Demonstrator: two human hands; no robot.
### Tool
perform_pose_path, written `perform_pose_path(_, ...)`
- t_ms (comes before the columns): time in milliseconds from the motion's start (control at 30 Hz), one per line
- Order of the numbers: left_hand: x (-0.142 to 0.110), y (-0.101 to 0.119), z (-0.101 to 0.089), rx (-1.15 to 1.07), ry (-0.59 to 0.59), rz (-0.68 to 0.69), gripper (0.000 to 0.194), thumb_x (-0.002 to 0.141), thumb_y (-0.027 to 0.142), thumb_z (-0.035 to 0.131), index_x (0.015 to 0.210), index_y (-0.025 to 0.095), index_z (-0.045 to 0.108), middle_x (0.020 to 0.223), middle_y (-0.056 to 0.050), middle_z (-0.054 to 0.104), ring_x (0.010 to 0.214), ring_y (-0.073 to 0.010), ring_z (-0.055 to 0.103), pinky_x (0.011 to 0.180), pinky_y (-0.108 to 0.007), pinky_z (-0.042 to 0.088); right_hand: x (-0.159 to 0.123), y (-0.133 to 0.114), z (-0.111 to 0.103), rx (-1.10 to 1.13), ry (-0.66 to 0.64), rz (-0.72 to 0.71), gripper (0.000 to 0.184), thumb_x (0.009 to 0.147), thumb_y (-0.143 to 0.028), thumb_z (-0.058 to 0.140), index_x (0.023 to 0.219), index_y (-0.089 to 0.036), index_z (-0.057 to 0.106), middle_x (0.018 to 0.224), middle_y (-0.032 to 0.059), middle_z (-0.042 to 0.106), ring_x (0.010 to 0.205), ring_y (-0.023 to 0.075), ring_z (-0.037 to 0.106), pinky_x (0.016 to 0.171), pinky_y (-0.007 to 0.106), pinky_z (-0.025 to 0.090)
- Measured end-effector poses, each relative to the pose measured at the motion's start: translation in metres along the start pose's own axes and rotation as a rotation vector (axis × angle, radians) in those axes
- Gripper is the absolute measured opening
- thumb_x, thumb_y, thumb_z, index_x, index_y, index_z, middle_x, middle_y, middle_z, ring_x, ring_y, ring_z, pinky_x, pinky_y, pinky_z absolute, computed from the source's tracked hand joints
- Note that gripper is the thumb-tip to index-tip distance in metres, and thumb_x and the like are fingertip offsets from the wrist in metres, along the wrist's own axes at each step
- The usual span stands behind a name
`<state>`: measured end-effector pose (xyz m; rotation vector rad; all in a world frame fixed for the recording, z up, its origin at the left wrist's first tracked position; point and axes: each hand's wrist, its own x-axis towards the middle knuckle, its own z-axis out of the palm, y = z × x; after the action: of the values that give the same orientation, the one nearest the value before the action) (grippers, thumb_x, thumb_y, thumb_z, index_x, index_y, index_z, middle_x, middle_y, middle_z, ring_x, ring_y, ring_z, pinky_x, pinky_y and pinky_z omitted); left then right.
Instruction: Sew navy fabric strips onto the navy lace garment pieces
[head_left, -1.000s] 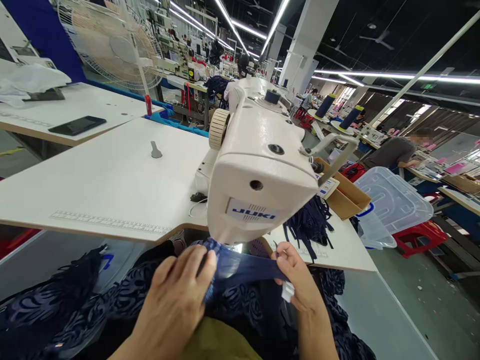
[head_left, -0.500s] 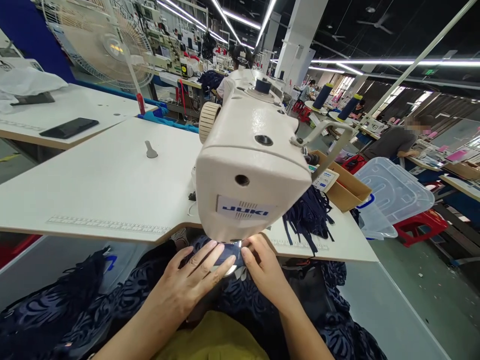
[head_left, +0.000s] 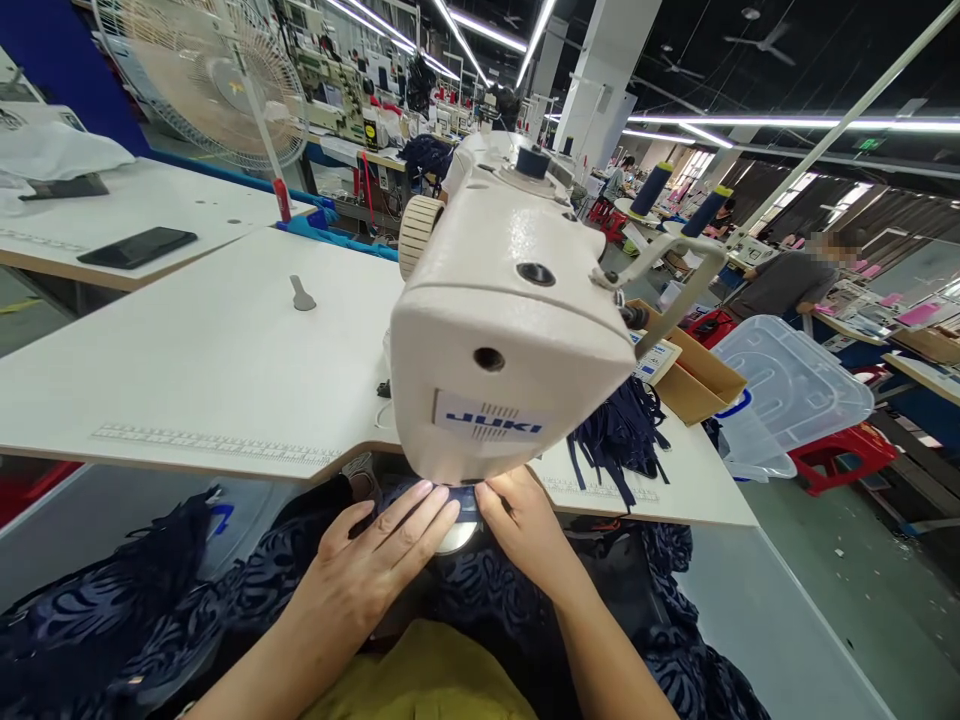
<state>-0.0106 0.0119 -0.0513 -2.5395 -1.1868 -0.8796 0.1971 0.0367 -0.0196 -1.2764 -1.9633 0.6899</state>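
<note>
A white JUKI sewing machine (head_left: 510, 350) stands in front of me, its head hiding the needle and presser foot. Below it lies a piece of navy fabric (head_left: 466, 503) over a round metal plate (head_left: 456, 538). My left hand (head_left: 379, 560) rests on the fabric with its fingers stretched out flat. On the other side, my right hand (head_left: 525, 525) has thumb and forefinger closed at the fabric's edge, close under the lit machine head. Navy patterned fabric (head_left: 480, 590) hangs across my lap beneath both hands.
On the table (head_left: 202, 370) lie a small grey metal piece (head_left: 302, 295) and, to the right, a bundle of navy strips (head_left: 622, 430) beside a cardboard box (head_left: 697, 375). A phone (head_left: 139, 248) is at left. A clear plastic bin (head_left: 795, 375) sits on a red stool (head_left: 844, 460).
The navy fabric has moved forward under the machine head, baring more of the round plate. Both hands have shifted slightly, the right thumb drawing in beside the fabric.
</note>
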Motion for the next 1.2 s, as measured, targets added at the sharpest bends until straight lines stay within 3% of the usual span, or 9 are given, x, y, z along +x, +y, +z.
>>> perform_pose_path(300, 0.002, 0.005, -0.002, -0.035, 0.039, -0.041, 0.047, 0.101, 0.019, 0.025, 0.144, 0.036, 0.029, 0.124, 0.001, 0.065, 0.113, -0.0122, 0.059, 0.105, -0.032, 0.023, 0.001, 0.002, 0.005, -0.07, 0.064, 0.023, 0.022, 0.094, -0.02, 0.044, 0.075, -0.021, 0.056, 0.084, 0.0015, 0.058, 0.083, 0.0157, 0.055, 0.073, 0.026, 0.04)
perform_pose_path(500, 0.001, 0.007, 0.004, -0.022, 0.097, -0.056, 0.045, 0.1, 0.018, 0.026, 0.141, 0.034, 0.035, 0.122, 0.003, 0.066, 0.112, -0.0102, 0.058, 0.105, -0.029, 0.022, 0.003, 0.007, 0.008, -0.063, 0.072, 0.036, 0.025, 0.091, -0.018, 0.045, 0.066, -0.02, 0.049, 0.076, -0.0002, 0.054, 0.076, 0.0147, 0.052, 0.07, 0.025, 0.038)
perform_pose_path(933, 0.0, 0.008, 0.005, -0.026, 0.086, -0.066, 0.045, 0.099, 0.019, 0.027, 0.139, 0.035, 0.04, 0.124, 0.003, 0.064, 0.112, -0.0109, 0.058, 0.098, -0.03, 0.025, 0.005, 0.007, 0.009, -0.092, 0.078, 0.049, 0.023, 0.087, -0.015, 0.043, 0.067, -0.02, 0.052, 0.083, 0.0017, 0.056, 0.077, 0.0151, 0.054, 0.069, 0.025, 0.039)
perform_pose_path(1200, 0.0, 0.011, 0.005, -0.071, 0.124, -0.137, 0.042, 0.1, 0.022, 0.028, 0.134, 0.034, 0.048, 0.12, 0.001, 0.067, 0.114, -0.0134, 0.057, 0.102, -0.031, 0.022, 0.007, 0.005, 0.012, -0.001, 0.076, 0.018, 0.023, 0.09, -0.016, 0.04, 0.073, -0.019, 0.056, 0.088, 0.0043, 0.058, 0.085, 0.0167, 0.055, 0.08, 0.027, 0.042)
